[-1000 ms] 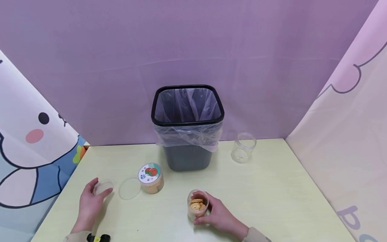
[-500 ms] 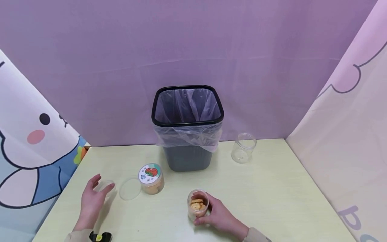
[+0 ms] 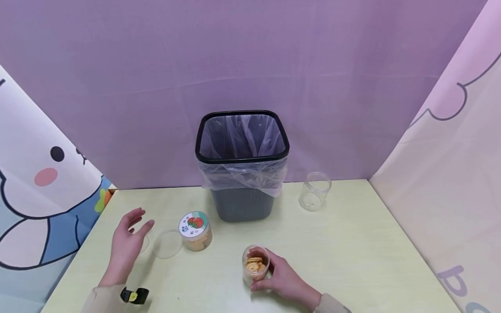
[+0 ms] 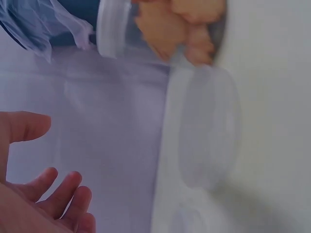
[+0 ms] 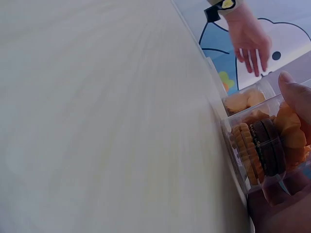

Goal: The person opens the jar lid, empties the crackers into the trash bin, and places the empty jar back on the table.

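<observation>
My right hand [image 3: 279, 276] grips an uncapped clear jar [image 3: 247, 273] of cookies on the table. The right wrist view shows light cookies [image 5: 291, 131] and dark sandwich cookies [image 5: 268, 145] through its wall. My left hand [image 3: 127, 241] hovers above the table at the left, fingers loosely bent and holding nothing. Below it a clear lid [image 3: 145, 244] lies flat, partly hidden by the hand. Just right of that is another clear lid [image 3: 168, 244]. Beside this second lid stands a capped cookie jar [image 3: 197, 243] with a tomato picture on its lid.
A grey bin [image 3: 244, 204] with a black rim and a plastic liner stands at the table's back middle. To its right is a clear jar [image 3: 314, 193] without a lid. A purple cloth [image 3: 332, 87] hangs behind the table [image 3: 344, 248].
My left hand has let go of the clear lid, leaving it on the table, and has risen away from it. The right hand and its jar have stayed in place.
</observation>
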`<state>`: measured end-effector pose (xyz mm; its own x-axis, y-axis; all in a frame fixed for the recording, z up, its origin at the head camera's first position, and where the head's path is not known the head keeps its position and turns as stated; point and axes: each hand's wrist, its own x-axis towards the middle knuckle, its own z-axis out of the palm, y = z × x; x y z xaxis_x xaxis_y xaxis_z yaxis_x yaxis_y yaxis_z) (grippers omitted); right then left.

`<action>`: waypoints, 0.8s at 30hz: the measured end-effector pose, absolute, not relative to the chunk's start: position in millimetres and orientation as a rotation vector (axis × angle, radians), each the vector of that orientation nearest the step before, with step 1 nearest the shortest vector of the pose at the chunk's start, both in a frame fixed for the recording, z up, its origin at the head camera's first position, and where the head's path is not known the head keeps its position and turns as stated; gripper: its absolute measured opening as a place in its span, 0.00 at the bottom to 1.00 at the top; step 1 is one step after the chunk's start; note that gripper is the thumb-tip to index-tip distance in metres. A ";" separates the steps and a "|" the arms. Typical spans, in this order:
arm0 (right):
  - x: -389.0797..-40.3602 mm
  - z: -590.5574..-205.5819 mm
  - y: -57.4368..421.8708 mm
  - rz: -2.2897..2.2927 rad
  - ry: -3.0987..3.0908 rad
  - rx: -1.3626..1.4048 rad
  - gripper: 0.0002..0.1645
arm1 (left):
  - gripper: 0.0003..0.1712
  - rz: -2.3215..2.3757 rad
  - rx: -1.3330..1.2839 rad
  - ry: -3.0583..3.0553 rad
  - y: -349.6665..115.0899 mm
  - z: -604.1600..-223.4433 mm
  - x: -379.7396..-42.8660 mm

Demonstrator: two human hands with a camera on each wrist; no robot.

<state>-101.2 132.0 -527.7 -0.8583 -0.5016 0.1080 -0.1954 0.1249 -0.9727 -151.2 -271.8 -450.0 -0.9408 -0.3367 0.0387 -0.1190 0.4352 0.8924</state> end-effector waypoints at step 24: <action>-101.7 -527.9 131.4 -1.815 2.132 -0.667 0.42 | 0.32 -1.204 -0.175 -2.530 -201.9 -358.1 -190.0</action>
